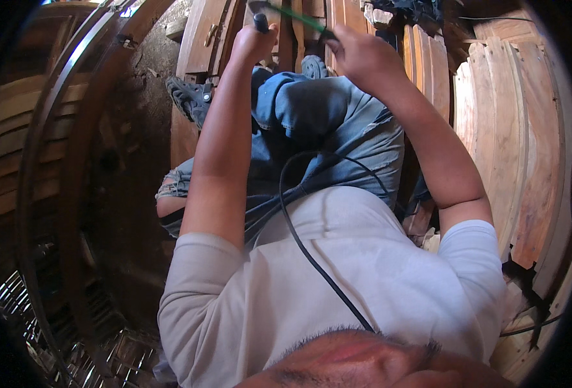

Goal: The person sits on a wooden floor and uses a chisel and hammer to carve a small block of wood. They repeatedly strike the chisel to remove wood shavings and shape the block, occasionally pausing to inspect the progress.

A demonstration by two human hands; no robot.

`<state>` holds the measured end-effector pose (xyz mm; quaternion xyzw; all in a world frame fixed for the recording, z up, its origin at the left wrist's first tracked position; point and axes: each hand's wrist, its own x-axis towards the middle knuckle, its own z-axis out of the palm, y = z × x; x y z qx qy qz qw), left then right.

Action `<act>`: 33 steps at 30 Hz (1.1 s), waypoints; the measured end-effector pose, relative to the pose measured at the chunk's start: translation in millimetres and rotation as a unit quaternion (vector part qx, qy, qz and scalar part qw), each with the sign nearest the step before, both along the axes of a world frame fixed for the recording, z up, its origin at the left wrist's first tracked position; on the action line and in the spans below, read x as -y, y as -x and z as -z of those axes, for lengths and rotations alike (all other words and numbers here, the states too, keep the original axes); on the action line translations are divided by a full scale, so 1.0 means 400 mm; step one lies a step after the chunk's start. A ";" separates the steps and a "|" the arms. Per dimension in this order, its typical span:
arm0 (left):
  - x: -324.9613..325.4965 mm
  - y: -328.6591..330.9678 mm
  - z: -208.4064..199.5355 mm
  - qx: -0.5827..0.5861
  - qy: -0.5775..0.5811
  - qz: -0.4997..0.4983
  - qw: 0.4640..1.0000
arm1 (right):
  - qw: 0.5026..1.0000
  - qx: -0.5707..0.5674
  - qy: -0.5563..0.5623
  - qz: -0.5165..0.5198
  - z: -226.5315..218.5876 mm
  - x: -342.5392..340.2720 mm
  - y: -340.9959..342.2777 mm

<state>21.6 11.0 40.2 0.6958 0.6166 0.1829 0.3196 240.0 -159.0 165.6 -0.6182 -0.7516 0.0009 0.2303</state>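
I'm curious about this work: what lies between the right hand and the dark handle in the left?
In the head view, a green tool shaft stretches from the right hand toward the dark handle, with wood behind.

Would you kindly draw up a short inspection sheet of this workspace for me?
Surface: wooden boards lie ahead of the person.
Tools: a dark handle, held upright, and a green-shafted tool, its far end blurred near the upper edge.
Clutter: a dark bundle at the top, details unclear.
Hands: left hand grips the dark handle; right hand grips the green-shafted tool.
Cables: a black cable loops across the shirt and jeans.
Surroundings: pale planks at right; dark ground at left.
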 end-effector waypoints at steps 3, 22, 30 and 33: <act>0.002 0.015 0.009 0.004 -0.018 0.003 1.000 | 1.000 0.016 0.003 -0.003 -0.016 -0.015 -0.001; 0.003 -0.008 0.029 0.011 -0.011 -0.006 1.000 | 0.999 -0.034 0.020 -0.009 0.004 -0.017 -0.016; -0.010 -0.006 0.051 -0.011 -0.029 -0.011 0.999 | 0.999 0.036 -0.003 -0.034 -0.006 -0.023 -0.016; -0.004 -0.013 0.016 -0.009 -0.033 -0.012 0.999 | 0.998 0.050 -0.005 -0.034 -0.031 -0.039 -0.022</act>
